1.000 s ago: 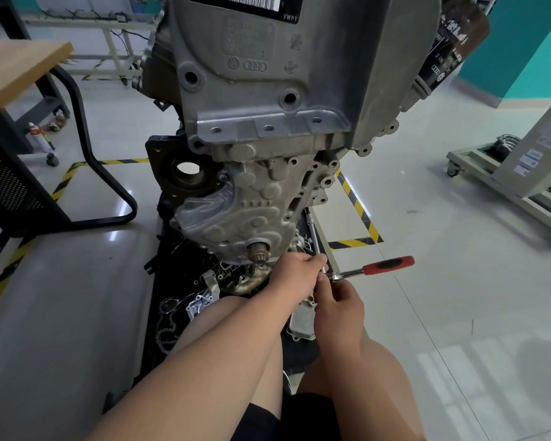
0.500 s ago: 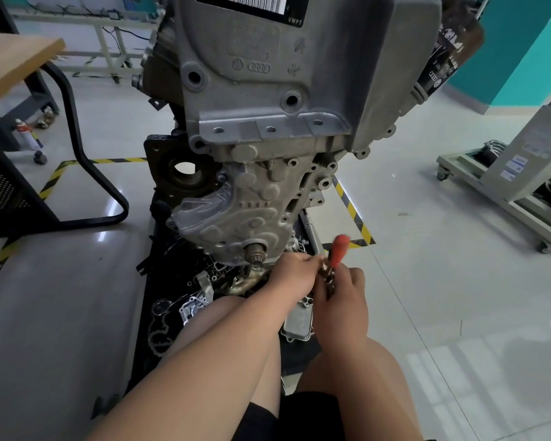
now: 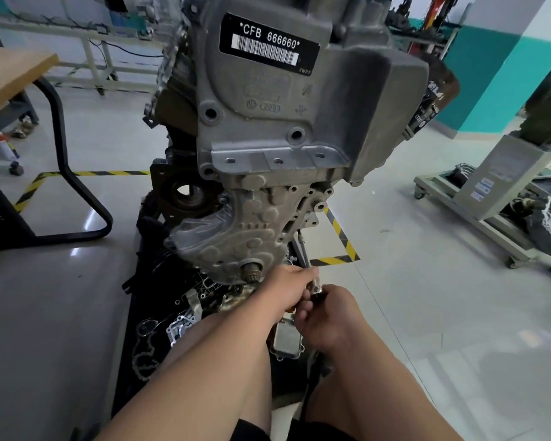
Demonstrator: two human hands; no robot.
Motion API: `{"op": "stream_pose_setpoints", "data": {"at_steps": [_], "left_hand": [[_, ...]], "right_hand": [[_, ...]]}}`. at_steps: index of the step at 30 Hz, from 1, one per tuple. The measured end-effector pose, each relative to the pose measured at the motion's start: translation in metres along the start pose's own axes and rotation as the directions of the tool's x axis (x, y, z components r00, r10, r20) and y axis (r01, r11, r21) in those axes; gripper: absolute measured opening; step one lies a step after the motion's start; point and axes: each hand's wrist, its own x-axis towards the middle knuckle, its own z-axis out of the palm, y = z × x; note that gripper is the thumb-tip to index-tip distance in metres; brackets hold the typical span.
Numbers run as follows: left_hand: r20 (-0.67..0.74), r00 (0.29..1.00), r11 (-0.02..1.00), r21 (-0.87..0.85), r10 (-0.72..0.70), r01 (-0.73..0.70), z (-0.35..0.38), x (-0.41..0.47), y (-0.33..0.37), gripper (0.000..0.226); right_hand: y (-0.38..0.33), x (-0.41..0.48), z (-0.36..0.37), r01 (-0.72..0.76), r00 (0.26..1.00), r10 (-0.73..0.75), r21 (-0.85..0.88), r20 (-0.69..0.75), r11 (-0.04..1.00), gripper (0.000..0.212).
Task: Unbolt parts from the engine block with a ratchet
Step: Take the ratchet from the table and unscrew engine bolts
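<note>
The grey engine block [image 3: 287,128] hangs in front of me, its lower timing cover [image 3: 245,227] facing down toward my hands. Just right of the crank stub [image 3: 251,269], my left hand [image 3: 291,286] is curled around the metal head of the ratchet [image 3: 316,289]. Directly below it, my right hand [image 3: 330,316] grips the ratchet, and the red handle is hidden under that hand. The bolt itself is covered by my fingers.
A black mat [image 3: 153,300] under the engine holds gaskets, brackets and a silver cooler part [image 3: 287,342]. A wooden table with a black tube frame [image 3: 61,148] stands left. A wheeled grey stand [image 3: 490,192] is at right. Yellow-black floor tape [image 3: 341,237] runs beside the engine.
The red handle swung from pointing right, through upright, round toward me and is now hidden under my right hand. My left hand stayed on the ratchet head. The view tilted up.
</note>
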Motion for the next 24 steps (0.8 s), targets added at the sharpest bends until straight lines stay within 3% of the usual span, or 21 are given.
{"op": "stream_pose_setpoints", "data": {"at_steps": [6,10,13,19,24], "left_hand": [[0.045,0.999,0.998,-0.058,-0.002,0.005,0.015,0.003,0.006,0.03],[0.045,0.999,0.998,0.059,-0.007,0.004,0.021,0.002,0.01,0.03],[0.029,1.0,0.988,0.157,-0.003,-0.001,0.014,0.0,0.008,0.029],[-0.041,0.999,0.996,0.095,0.005,-0.001,0.003,-0.004,-0.001,0.025],[-0.072,0.997,0.998,0.051,0.025,-0.021,0.011,-0.007,-0.007,0.028]], "right_hand": [[-0.015,0.01,-0.009,-0.104,0.991,0.082,0.211,0.109,0.972,0.037],[-0.012,0.01,-0.009,-0.109,0.988,0.074,0.288,0.132,0.951,0.037],[-0.003,0.012,-0.006,-0.135,0.986,0.103,0.262,0.134,0.956,0.038],[0.007,0.013,0.0,-0.109,0.988,0.08,0.223,0.134,0.969,0.041],[0.011,0.016,0.0,0.087,0.994,-0.081,0.071,-0.079,0.994,0.037]]}}
